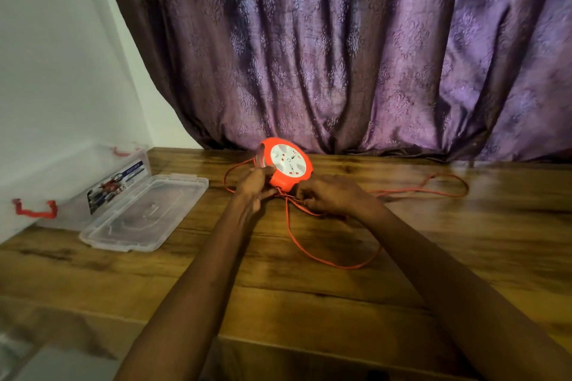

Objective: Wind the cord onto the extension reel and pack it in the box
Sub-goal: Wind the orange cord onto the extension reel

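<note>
An orange extension reel [286, 165] with a white socket face stands tilted on edge at the far middle of a wooden surface [402, 272], just in front of a purple curtain [340, 49]. The left hand [252, 187] steadies the reel's lower left side, its fingers [263, 173] against the rim; whether they curl round it cannot be told. The right hand [329, 195], just to the reel's right, has its fingers curled on the orange cord [322, 260] close to where it leaves the reel.

Most of the cord lies loose: one loop sags toward the near side of the surface, another runs far out to the right, a third arcs behind the left hand. By that showing, winding has barely begun, and nearly the whole length remains to be taken up.

Packing is untouched. The clear plastic box [83, 185], with red latches, sits open at the far left against a white wall [46, 56], well apart from the reel. Its transparent lid [145, 213] lies flat beside it on the right.
</note>
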